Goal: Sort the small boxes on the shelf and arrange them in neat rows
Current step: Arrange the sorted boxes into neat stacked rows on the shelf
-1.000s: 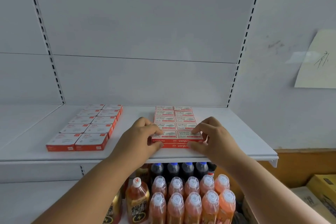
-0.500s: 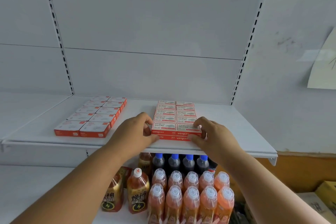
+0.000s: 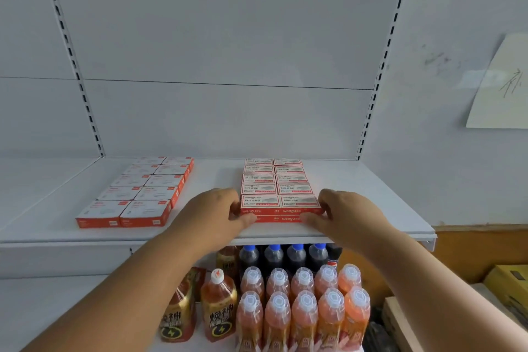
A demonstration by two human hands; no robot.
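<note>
Both hands had slid down from the top of the front boxes to their sides. On the white shelf (image 3: 371, 208), the red staple boxes (image 3: 281, 188) sat two wide, stacked two high in front. Left hand (image 3: 213, 216) and right hand (image 3: 347, 216) gripped that front pair, fingers curled around its ends. Another block of white-topped boxes (image 3: 143, 193) lay well apart, leftward.

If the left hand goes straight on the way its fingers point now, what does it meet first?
The left hand points rightward; it already touches the left end of the front small boxes. Beyond them waits the right hand. Depth is unclear.
</note>
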